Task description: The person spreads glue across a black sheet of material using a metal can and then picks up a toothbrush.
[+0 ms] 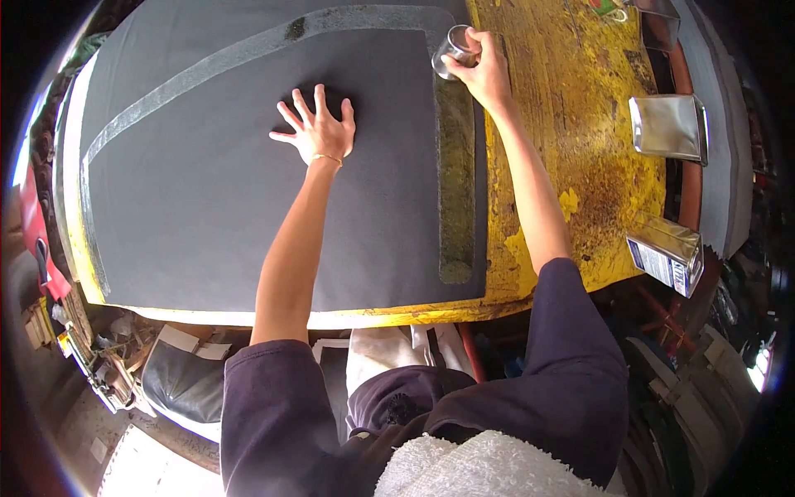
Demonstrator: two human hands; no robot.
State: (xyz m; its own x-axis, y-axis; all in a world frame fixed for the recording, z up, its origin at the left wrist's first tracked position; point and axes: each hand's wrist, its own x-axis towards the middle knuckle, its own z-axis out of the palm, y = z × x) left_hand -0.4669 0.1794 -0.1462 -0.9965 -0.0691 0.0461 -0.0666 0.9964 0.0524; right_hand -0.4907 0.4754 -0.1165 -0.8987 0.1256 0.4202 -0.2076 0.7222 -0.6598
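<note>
My left hand (316, 131) lies flat on a large dark grey sheet (273, 224), its fingers spread and nothing in them. At the sheet's far right corner, my right hand (484, 70) grips a small shiny cup (454, 51); whether it is glass or metal I cannot tell. The cup is tilted, and its base is near the band. A glossy, wet-looking band (456, 182) runs down the sheet's right side. Along the far and left sides it continues as a paler grey strip (207, 70).
The sheet covers much of a worn yellow table (571, 166). At the right edge are a metal tin (669, 127) and a labelled rectangular can (667, 254). Stacked grey material (720, 132) lies beyond. Scraps (124, 348) and a black padded item (184, 381) are below left.
</note>
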